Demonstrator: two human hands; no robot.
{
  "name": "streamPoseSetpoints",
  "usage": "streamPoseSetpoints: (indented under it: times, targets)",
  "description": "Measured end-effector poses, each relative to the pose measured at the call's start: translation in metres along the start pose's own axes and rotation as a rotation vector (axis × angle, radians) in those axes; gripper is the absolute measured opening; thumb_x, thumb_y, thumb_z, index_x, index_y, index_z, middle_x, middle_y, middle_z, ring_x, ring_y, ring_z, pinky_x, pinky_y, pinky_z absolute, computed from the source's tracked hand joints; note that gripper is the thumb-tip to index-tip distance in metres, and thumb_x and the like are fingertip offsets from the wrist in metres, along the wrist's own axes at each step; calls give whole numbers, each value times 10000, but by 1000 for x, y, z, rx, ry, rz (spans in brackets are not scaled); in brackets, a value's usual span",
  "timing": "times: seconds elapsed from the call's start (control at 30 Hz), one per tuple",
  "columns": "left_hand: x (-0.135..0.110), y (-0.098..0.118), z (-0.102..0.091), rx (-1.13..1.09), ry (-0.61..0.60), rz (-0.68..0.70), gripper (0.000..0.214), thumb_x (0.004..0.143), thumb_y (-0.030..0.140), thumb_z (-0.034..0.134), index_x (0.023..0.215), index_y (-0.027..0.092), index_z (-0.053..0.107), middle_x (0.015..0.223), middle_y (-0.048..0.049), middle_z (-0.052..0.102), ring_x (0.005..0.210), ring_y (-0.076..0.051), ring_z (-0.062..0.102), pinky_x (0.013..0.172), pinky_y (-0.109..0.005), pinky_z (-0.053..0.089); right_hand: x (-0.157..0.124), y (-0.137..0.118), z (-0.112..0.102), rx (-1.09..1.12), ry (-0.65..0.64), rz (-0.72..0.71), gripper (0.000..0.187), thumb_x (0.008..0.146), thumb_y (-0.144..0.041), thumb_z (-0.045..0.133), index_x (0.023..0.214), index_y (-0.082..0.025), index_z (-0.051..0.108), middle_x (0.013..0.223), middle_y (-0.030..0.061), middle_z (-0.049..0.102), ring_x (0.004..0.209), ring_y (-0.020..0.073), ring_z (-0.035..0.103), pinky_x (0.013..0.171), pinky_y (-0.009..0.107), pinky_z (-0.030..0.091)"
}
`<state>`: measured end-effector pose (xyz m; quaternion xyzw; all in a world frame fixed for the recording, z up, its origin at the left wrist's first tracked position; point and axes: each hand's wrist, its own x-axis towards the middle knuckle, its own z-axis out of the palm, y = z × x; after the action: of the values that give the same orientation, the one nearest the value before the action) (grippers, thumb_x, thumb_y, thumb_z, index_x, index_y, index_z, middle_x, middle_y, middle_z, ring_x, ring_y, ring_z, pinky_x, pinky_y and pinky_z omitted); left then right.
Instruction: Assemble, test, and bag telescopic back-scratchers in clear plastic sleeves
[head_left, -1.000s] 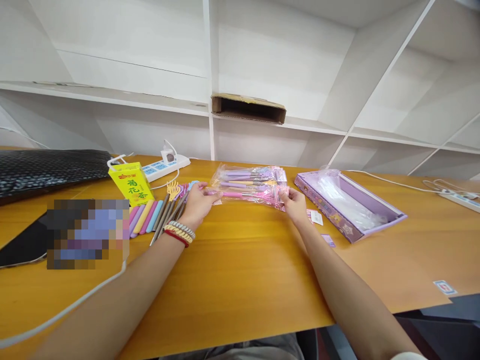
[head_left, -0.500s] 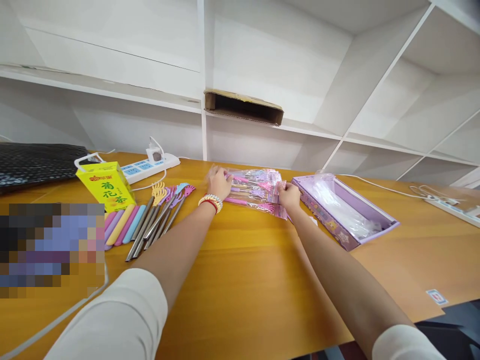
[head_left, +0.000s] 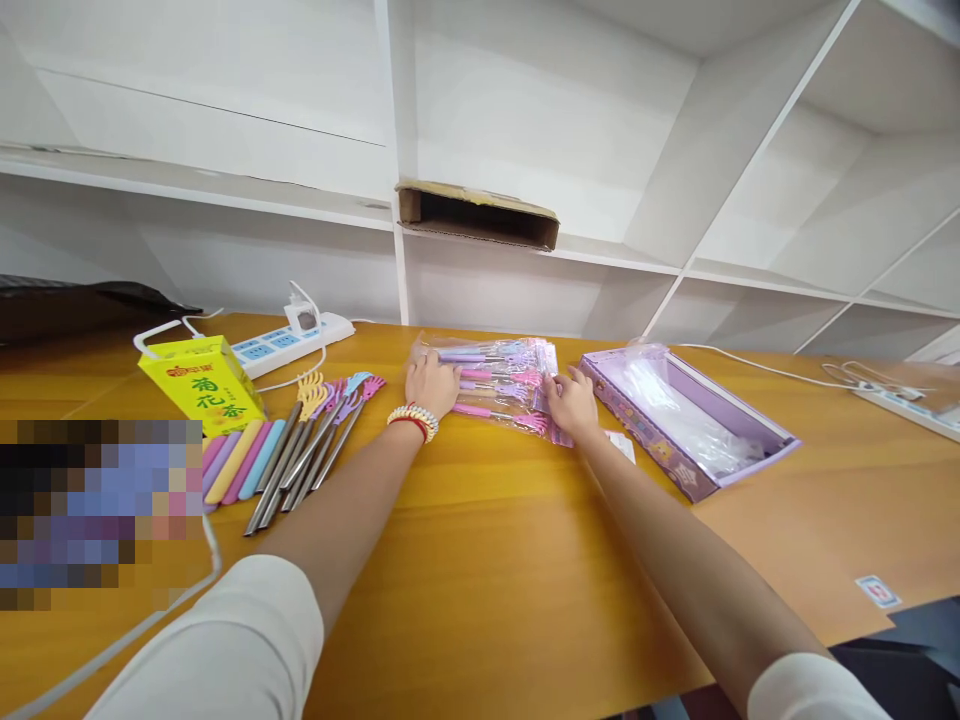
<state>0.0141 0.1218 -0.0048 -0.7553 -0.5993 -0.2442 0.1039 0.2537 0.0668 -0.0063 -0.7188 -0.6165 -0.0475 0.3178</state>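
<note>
A pile of clear plastic packs of back scratchers [head_left: 499,380] lies on the table, with pink, purple and blue hand-shaped heads toward the right. My left hand [head_left: 433,385], wearing bracelets, rests on the left end of the packs with its fingers stretched over the plastic. At the right end, my right hand [head_left: 572,402] touches the printed card tops, thumb and fingers apart. To the left of my left arm lie several unpacked back scratchers [head_left: 315,440] with metal shafts and coloured handles [head_left: 244,460].
A purple open box [head_left: 690,420] holding clear plastic stands right of my right hand. A yellow tea box [head_left: 202,385] and a white power strip [head_left: 292,343] sit at the left. Behind rise white shelves, where a cardboard box [head_left: 480,215] juts out. Another power strip [head_left: 907,405] lies far right.
My right hand has loosened from the pinch on a pack's card end and now lies against the pile's right end. My left hand has shifted slightly lower at the left end.
</note>
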Motion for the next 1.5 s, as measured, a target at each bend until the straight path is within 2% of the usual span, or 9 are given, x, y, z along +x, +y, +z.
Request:
streamPoseSetpoints:
  times: [0.23,0.37,0.47,0.7,0.9,1.03,1.2,1.33,1.5]
  targets:
    - [-4,4,-13,-41,55,93,384,883,337,334,1058,141,615,958,-151,610,949,-295,536,851,-431,364,-23,3,-15,52,35,-55,416,841,-441,436,1032,-139,649,1239,168,493,1192,293,380,983,431,301]
    - [-16,9,-34,-176,143,137,338,880,312,362,1050,146,602,1015,-120,613,974,-260,543,878,-391,389,-41,4,-25,137,66,-83,321,779,-372,510,950,-144,656,1117,145,568,1102,271,457,943,400,350]
    - [-37,7,-54,-279,178,203,296,867,280,394,1053,162,592,1053,-92,602,1010,-218,534,912,-338,400,-53,6,-31,205,87,-88,262,742,-331,528,887,-154,657,1025,122,605,1039,259,499,927,389,364]
    - [-95,-29,-86,-190,-39,275,249,833,269,435,969,175,621,969,-71,617,934,-206,568,870,-336,446,-69,17,-37,325,24,31,273,717,-350,511,850,-162,657,956,91,648,868,236,569,814,366,418]
    - [-118,-54,-92,13,-21,104,279,813,236,420,952,141,642,954,-118,618,947,-249,554,868,-370,431,-72,23,-36,330,1,107,292,711,-370,503,821,-156,669,899,86,668,808,224,587,788,351,422]
    - [-119,-59,-97,128,-26,-49,291,789,214,416,944,113,641,933,-148,611,932,-279,549,830,-387,426,-73,20,-36,314,-32,99,286,703,-365,500,804,-162,674,879,79,674,829,228,589,799,350,417]
    - [-119,-69,-101,185,60,-180,302,772,229,425,946,108,640,936,-182,593,936,-316,531,788,-408,419,-75,14,-36,306,-57,76,288,705,-374,490,794,-172,675,883,75,675,845,235,592,798,357,418]
    - [-119,-79,-101,149,58,-207,302,781,267,416,891,127,660,905,-182,587,908,-313,535,785,-418,415,-75,14,-36,311,-52,76,274,699,-367,489,769,-177,674,863,73,677,836,239,593,793,363,420]
    - [-118,-78,-98,195,-25,-221,308,750,366,486,780,132,683,911,-189,574,933,-329,518,781,-424,422,-75,14,-35,309,-58,66,271,703,-376,496,771,-180,670,862,70,676,817,237,592,778,361,420]
